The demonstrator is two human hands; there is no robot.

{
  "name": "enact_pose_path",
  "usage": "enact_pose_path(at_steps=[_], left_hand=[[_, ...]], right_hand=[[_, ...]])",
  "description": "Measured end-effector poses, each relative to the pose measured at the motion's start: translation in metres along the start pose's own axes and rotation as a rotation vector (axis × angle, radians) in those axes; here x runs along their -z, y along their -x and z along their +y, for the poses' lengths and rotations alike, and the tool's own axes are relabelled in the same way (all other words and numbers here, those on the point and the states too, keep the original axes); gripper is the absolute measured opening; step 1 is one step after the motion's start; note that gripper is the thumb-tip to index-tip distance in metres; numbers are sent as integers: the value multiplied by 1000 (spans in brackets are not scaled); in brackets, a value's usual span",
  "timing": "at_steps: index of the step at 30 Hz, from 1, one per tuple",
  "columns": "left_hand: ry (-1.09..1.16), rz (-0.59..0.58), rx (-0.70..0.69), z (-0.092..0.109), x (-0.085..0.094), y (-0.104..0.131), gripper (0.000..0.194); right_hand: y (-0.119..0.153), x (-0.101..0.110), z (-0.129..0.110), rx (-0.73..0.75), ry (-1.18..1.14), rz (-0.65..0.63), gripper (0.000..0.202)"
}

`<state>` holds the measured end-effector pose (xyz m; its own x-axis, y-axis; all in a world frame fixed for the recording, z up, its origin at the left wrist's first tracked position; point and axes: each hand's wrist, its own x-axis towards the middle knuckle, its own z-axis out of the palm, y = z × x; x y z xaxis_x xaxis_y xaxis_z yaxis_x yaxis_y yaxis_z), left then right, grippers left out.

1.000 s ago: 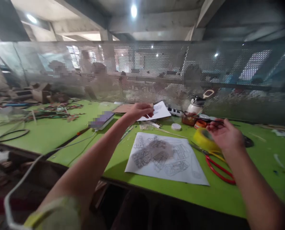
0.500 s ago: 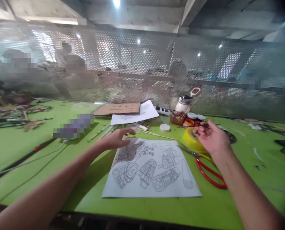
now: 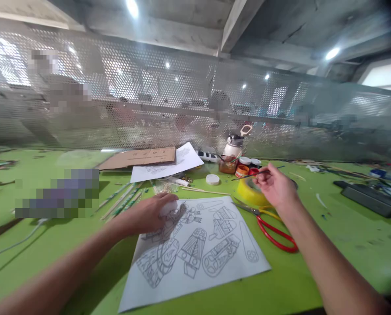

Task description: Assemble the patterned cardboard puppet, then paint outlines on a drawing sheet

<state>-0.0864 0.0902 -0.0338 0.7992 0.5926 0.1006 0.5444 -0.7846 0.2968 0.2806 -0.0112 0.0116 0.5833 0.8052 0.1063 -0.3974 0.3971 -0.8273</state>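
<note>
A white sheet of paper [image 3: 211, 267] printed with line drawings of several shapes lies on the green table in front of me. My left hand [image 3: 156, 212] is closed at the sheet's far left corner, fingers bent over its edge. To the right, my right hand [image 3: 274, 186] pinches a thin dark paintbrush [image 3: 244, 176], held level above a roll of yellow tape [image 3: 250, 192]. Red-handled scissors [image 3: 277, 236] rest beside the sheet's right edge, under my right wrist, blades towards the paper.
Behind stand an orange paint jar [image 3: 242, 170], a jar of brown liquid [image 3: 227, 165] and a white bottle [image 3: 234, 145]. A white lid [image 3: 212, 179], thin sticks [image 3: 205, 191] and cardboard [image 3: 139, 158] on another sheet lie nearby. A perforated screen [image 3: 182, 100] closes the back.
The sheet has turned, its near left corner coming closer to me, with my left hand at its far corner. My right hand still holds the brush. The view has swung right.
</note>
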Motion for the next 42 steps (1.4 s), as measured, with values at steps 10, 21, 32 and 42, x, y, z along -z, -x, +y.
enact_pose_path(at_steps=[10,21,32,42], left_hand=[[49,-2,-39,-2,4,0,40],[-30,41,-65,-12,-4,-7,39],[-17,110,-42,-21,-10,-13,40],[-57,99,-13,-37,-23,-13,44]], right_hand=[[-16,10,0,165,58,176,28],[-29,19,-1,373,228,329,27],[-93,23,-25,517,707,374,29],[-128,28,-13,576,1212,158,31]])
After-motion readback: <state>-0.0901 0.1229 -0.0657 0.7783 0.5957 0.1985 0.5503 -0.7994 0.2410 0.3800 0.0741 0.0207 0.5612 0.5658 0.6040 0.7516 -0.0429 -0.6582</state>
